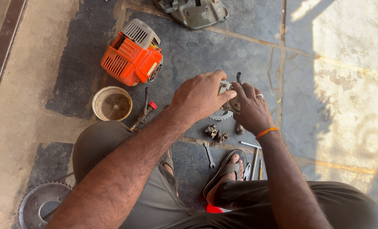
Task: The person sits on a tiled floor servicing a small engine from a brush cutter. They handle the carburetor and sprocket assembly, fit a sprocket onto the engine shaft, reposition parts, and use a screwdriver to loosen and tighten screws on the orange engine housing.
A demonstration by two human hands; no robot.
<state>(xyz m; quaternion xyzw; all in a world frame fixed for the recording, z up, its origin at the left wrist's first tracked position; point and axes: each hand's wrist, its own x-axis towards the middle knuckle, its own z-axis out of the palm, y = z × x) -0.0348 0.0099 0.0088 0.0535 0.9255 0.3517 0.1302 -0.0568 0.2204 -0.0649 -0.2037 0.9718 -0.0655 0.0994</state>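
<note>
My left hand (200, 96) and my right hand (250, 110) both grip a small grey metal engine part (228, 98) held above the stone floor. A toothed metal edge (220, 115) shows just beneath it. My right wrist wears an orange thread band (266, 132), and a ring sits on one finger. Most of the part is hidden by my fingers.
An orange engine housing (131, 53) lies up left, beside a round cream cup (111, 103) and a small tool with a red cap (144, 112). A carburettor piece (215, 132), a spanner (209, 154), screwdrivers (255, 161), a toothed disc (40, 204) and a grey cover (195, 12) lie around.
</note>
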